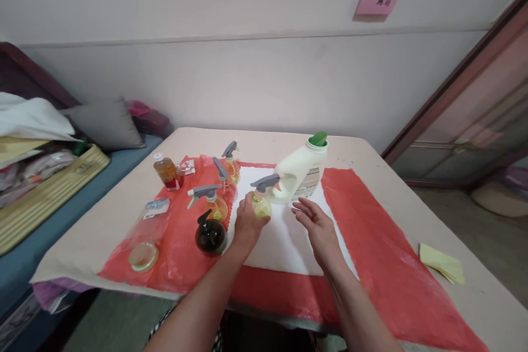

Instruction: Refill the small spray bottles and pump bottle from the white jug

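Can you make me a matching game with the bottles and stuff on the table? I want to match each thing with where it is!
Things:
1. small spray bottle
2. big white jug
3. dark round bottle
4. yellow notes

Places:
A. near the table's right edge, off the red sheet
B. on the red sheet, just left of the left hand
C. in the left hand
D. on the white sheet, just beyond the open right hand

Pairs: 1-C, 2-D, 3-B, 4-A

light: soft, even, indoor | shadows: faint | edges: wide-angle bowed | focus: slightly soft
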A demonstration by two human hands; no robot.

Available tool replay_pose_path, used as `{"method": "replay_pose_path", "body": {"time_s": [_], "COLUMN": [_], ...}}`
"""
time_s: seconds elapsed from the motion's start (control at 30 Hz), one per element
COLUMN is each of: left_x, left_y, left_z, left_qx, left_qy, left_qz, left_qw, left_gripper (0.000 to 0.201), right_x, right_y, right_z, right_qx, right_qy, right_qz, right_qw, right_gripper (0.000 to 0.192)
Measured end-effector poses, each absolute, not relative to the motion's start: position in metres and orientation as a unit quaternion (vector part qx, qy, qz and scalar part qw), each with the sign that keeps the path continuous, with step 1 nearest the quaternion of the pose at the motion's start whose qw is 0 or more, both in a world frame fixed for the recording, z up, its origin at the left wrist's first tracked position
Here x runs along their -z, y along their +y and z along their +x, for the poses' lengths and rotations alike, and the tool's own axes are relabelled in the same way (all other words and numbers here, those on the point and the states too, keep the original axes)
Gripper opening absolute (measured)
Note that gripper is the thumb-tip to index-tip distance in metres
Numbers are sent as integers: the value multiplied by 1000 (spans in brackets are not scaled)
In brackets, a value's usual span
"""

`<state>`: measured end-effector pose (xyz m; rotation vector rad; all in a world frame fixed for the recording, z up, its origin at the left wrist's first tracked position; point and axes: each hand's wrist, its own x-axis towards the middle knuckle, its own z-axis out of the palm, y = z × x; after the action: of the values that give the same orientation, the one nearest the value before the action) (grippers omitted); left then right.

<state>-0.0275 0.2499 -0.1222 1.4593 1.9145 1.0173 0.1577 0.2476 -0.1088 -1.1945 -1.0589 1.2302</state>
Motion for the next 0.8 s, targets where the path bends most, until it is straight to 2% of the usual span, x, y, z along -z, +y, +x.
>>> {"method": "replay_pose_path", "body": {"time_s": [0.27, 0.5, 0.8], "left_x": [144, 144, 110], "left_y": [264, 262, 250], "left_z": [-34, -35, -34], "left_qx": [-368, -356, -399], "left_qy": [732, 740, 715], "left_qz": [530, 528, 539], "left_qw": [220, 215, 197], "left_gripper": [70, 87, 67], "right_x": [101, 94, 90], "right_y": [245, 245, 242], "right_z": [165, 170, 171], "right_qx": [-519, -517, -510], "right_qy": [-410, -406, -404], "right_qz": [-508, -507, -510], "right_qw": [551, 558, 563], "right_gripper": [48, 42, 36]}}
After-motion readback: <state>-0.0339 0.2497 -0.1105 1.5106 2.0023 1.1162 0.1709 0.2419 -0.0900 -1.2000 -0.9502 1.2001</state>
